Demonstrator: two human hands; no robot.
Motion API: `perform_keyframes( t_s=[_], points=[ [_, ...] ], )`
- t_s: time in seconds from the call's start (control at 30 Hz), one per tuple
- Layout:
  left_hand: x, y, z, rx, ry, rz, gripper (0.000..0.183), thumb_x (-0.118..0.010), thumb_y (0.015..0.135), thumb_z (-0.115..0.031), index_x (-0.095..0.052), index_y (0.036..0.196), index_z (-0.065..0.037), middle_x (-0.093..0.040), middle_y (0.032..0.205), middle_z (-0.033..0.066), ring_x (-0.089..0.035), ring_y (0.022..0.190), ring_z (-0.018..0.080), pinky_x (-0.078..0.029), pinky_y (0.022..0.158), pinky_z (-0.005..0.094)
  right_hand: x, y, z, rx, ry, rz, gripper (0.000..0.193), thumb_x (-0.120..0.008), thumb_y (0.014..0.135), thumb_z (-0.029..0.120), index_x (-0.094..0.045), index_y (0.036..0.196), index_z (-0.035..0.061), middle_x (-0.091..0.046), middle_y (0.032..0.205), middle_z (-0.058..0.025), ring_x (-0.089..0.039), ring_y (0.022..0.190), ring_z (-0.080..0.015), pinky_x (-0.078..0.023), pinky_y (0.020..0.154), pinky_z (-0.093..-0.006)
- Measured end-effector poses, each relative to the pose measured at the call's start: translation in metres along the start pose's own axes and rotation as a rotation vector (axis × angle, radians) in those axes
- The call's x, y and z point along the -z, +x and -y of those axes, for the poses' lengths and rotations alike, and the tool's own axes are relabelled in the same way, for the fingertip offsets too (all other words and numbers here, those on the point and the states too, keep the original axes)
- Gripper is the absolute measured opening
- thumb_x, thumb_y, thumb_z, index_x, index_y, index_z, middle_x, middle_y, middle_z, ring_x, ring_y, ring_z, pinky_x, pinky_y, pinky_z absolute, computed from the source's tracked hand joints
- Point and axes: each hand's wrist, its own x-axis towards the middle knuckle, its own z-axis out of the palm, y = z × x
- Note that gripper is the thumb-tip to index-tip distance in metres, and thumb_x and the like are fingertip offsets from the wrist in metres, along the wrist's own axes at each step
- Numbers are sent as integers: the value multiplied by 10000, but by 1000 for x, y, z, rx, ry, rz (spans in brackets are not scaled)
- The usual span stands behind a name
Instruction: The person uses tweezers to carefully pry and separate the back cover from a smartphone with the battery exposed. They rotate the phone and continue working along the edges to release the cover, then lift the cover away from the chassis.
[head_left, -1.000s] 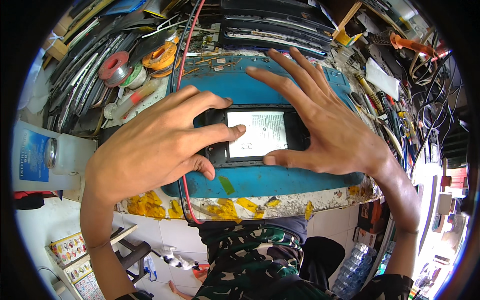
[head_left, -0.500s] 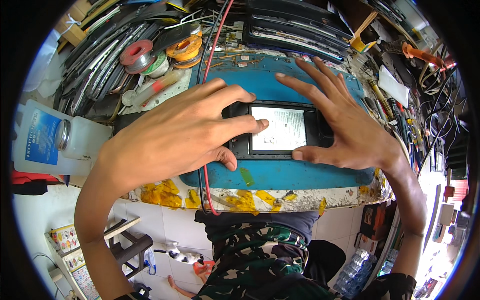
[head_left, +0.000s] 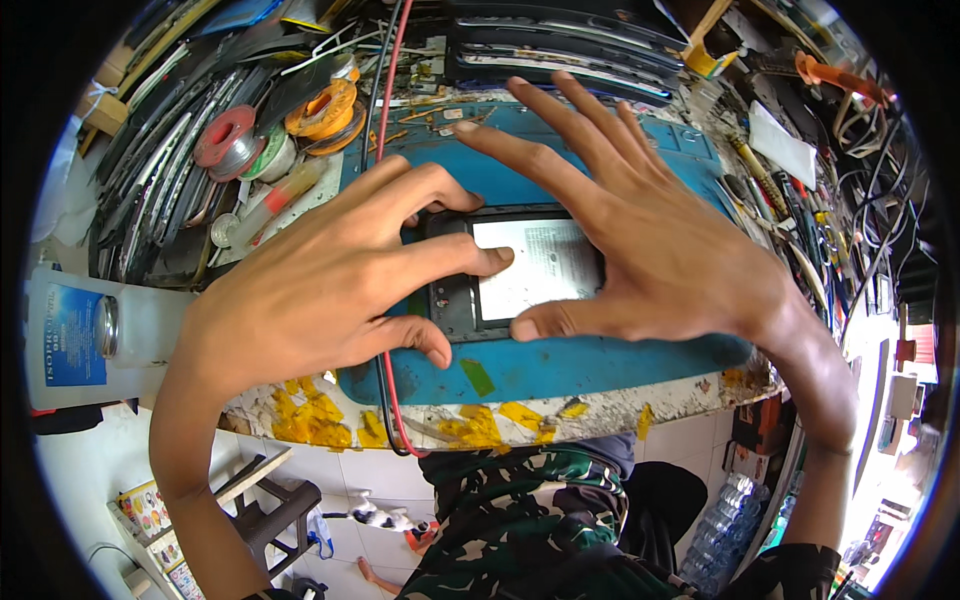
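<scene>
A black flat device (head_left: 455,295) lies on a blue mat (head_left: 610,365) in front of me. Set in it is a rectangular panel with a white printed label (head_left: 535,275), which looks like a battery. The index fingertip of my left hand (head_left: 310,270) rests on the label's left part. Its other fingers bend near the device's far left corner, and the thumb is off the near left corner. My right hand (head_left: 650,230) spreads over the right part, hiding that end. Its thumb lies at the label's near edge, while its long fingers stretch above the mat's far side.
A black and red cable pair (head_left: 383,370) crosses the mat's left side. Solder spools (head_left: 225,137) and stacked flat panels stand at the left, a clear bottle (head_left: 150,330) nearer. Black slabs (head_left: 560,55) are piled behind; tools and wires crowd the right. A cat (head_left: 380,516) is on the floor.
My right hand has moved left over the device, its thumb sliding along the near edge. My left index finger stays on the label. The whole view has shifted slightly.
</scene>
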Motion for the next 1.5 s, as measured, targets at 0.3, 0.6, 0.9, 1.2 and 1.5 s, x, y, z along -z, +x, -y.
perform_keyframes(
  t_s=[0.3, 0.6, 0.9, 1.2, 1.5],
  points=[
    [-2, -1, 8, -37, -50, -23, 630, -850, 632, -370, -737, 1211, -149, -564, 1320, 135, -561, 1193, 329, -509, 982, 447, -2, 9, 5, 21, 81, 14, 1133, -867, 679, 541, -285, 1605, 249, -178, 1672, -213, -111, 1540, -491, -167, 1235, -653],
    [-2, 1, 9, -38, -92, -31, 651, -846, 628, -402, -740, 1217, -146, -567, 1304, 143, -566, 1203, 335, -509, 985, 436, 5, 27, 16, 11, 95, 30, 1172, -858, 675, 595, -273, 1606, 190, -211, 1641, -259, -136, 1529, -505, -199, 1224, -652],
    [-8, -1, 15, -90, -79, -86, 647, -830, 621, -417, -745, 1195, -129, -577, 1259, 152, -573, 1189, 331, -499, 979, 445, 0, 19, 10, -83, 7, 92, 1154, -873, 660, 533, -289, 1603, 215, -235, 1641, -247, -172, 1526, -492, -226, 1222, -636],
    [-4, -3, 19, -91, -78, -10, 792, -832, 573, -482, -720, 1273, -130, -555, 1293, 187, -563, 1212, 369, -483, 1006, 472, 3, 19, 21, -87, 88, 38, 1134, -867, 647, 453, -299, 1600, 218, -279, 1630, -233, -220, 1514, -483, -248, 1221, -615],
    [-1, -2, 17, -97, -19, -4, 743, -792, 655, -517, -721, 1270, -107, -555, 1313, 189, -549, 1225, 380, -450, 1028, 496, 15, 25, 30, -44, -59, 362, 1174, -440, 884, 838, 66, 1625, 81, 19, 1635, -372, 73, 1493, -589, -114, 1186, -743]
  ],
)
